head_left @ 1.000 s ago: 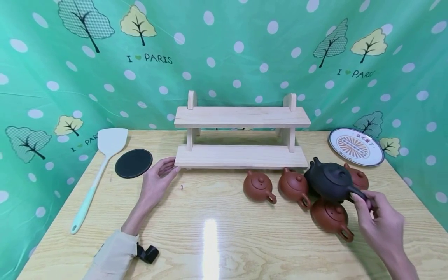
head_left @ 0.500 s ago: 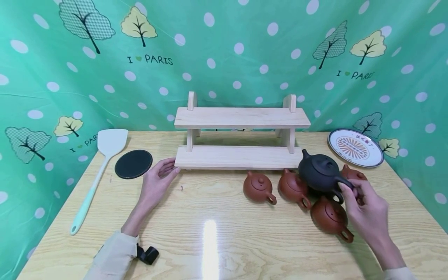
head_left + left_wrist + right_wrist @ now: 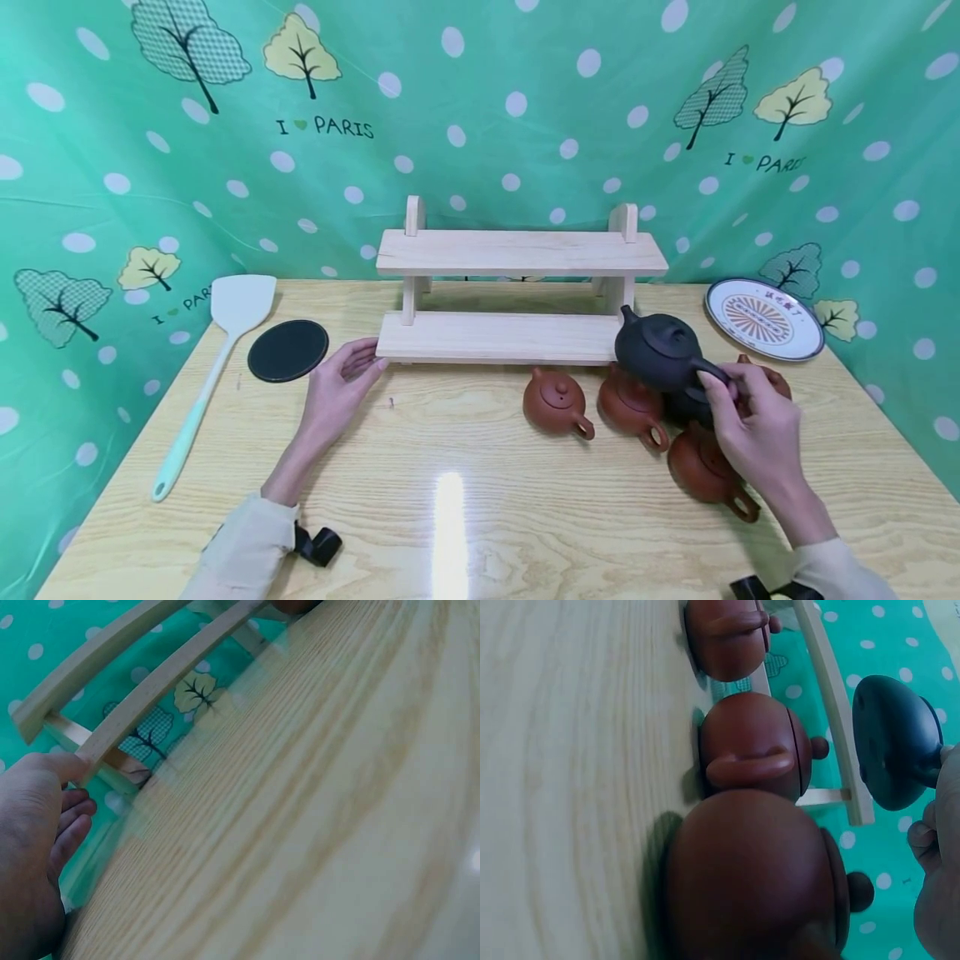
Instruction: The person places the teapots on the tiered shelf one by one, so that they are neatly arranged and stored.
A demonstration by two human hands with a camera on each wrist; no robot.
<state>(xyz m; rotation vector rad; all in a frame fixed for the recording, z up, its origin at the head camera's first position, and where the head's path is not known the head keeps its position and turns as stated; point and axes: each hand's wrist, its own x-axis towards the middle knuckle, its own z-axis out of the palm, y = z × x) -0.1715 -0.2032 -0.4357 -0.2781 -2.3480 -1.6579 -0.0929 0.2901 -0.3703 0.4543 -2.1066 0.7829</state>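
Observation:
My right hand [image 3: 759,437] holds a black teapot [image 3: 658,352] by its handle, raised above the table near the right end of the wooden shelf [image 3: 495,337]. In the right wrist view the black teapot [image 3: 892,742] hangs off the table surface, its base visible. Below it sit several reddish-brown teapots, among them one at the left [image 3: 555,402], one beside it [image 3: 628,407] and one nearer me [image 3: 705,471]. A second dark teapot [image 3: 686,408] is mostly hidden under the raised one. My left hand [image 3: 341,387] grips the left end of the lower board, thumb in front.
A two-tier shelf has its upper board [image 3: 517,250] against the green curtain [image 3: 480,108]. On the left lie a white spatula [image 3: 225,342] and a round black mat [image 3: 288,351]. A patterned plate [image 3: 806,333] rests at the back right, with another brown teapot [image 3: 776,382] before it.
My right hand has carried the black teapot leftward and slightly up, from over the right-hand teapots to beside the lower board's right end. The left hand stays at the shelf.

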